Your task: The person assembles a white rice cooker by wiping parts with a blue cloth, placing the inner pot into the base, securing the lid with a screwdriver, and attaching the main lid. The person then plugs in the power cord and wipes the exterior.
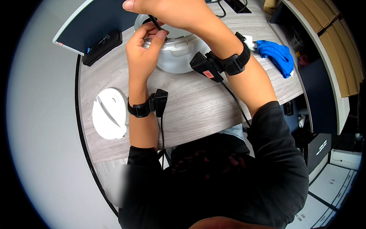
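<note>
A round whitish tub (177, 63) with a clear rim stands at the far side of the desk, partly hidden behind my hands. My left hand (145, 49) is closed at the tub's rim, its thumb and curled fingers close to the lower end of a slim black rod-shaped tool (154, 23). Above it, my right hand (171, 11) is closed around the upper part of that tool, with the thumb sticking out to the left. The tool slants down to the rim; its tip is hard to make out. Black straps with small black boxes sit on both wrists.
A white round lid-like piece (110, 114) with a raised bar lies at the left. Behind it, a black oblong case (102, 47) rests against a dark panel (99, 23). A blue cloth (276, 57) lies at the right, beside a shelf unit (316, 57) with cardboard boxes (339, 53).
</note>
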`<state>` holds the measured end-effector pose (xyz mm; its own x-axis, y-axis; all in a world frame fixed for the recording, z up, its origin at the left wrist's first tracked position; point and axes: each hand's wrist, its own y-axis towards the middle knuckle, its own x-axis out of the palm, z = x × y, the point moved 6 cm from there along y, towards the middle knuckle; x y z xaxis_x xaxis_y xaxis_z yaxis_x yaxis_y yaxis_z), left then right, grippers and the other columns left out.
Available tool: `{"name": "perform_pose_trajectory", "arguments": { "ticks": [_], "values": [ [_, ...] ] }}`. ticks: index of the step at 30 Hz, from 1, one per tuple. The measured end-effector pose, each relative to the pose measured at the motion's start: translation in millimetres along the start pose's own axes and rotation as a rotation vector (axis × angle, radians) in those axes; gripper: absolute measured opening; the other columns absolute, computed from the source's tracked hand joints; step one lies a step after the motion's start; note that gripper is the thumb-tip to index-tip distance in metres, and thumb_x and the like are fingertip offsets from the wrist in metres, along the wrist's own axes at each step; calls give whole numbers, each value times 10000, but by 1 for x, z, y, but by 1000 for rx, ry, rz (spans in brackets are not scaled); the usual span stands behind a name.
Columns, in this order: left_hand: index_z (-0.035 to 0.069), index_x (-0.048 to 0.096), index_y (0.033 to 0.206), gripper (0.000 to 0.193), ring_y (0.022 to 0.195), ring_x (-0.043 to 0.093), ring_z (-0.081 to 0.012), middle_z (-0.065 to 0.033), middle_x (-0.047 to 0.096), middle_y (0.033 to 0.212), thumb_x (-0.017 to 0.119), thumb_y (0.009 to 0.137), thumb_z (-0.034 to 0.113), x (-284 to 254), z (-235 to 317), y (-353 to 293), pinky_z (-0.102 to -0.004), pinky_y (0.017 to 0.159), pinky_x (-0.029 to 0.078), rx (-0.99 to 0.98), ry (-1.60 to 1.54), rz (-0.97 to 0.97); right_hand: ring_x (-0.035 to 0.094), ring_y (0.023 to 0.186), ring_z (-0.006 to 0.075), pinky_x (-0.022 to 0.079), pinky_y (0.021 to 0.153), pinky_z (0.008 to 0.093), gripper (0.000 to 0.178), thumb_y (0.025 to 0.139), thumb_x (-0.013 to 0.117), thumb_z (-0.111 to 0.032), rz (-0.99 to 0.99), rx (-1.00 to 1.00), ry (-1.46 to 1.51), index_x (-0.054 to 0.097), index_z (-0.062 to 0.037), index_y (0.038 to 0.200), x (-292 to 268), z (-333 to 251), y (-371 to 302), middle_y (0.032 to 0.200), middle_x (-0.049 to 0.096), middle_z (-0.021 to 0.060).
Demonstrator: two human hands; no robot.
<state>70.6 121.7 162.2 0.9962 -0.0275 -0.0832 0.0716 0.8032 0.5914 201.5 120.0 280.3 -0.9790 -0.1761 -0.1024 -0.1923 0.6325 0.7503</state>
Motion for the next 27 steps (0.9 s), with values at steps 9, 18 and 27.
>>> {"name": "perform_pose_trajectory", "arguments": {
  "ticks": [9, 18, 27],
  "values": [
    [20, 598, 1347, 632, 1078, 638, -151, -88, 714, 1131, 835, 772, 132, -2, 12, -1, -300, 915, 490, 99, 119, -141, 462, 583, 36, 395, 523, 221, 183, 836, 776, -80, 74, 23, 72, 674, 28, 944, -8, 4, 13, 683, 554, -28],
    [72, 589, 1373, 720, 1300, 558, -289, -120, 639, 1350, 857, 715, 191, -54, -3, -4, -437, 1144, 375, 167, 431, -164, 544, 510, 117, 433, 495, 273, 319, 786, 844, -270, 21, 27, -295, 703, 17, 790, -15, 26, -45, 587, 583, 31],
    [98, 532, 1401, 976, 1227, 540, -257, -13, 673, 1194, 969, 551, 299, -40, -10, -3, -436, 1110, 351, 177, 511, -85, 537, 597, 64, 413, 535, 232, 270, 835, 831, -225, 17, 183, -290, 684, -7, 899, -21, 51, -77, 655, 590, -9]
  ]
}}
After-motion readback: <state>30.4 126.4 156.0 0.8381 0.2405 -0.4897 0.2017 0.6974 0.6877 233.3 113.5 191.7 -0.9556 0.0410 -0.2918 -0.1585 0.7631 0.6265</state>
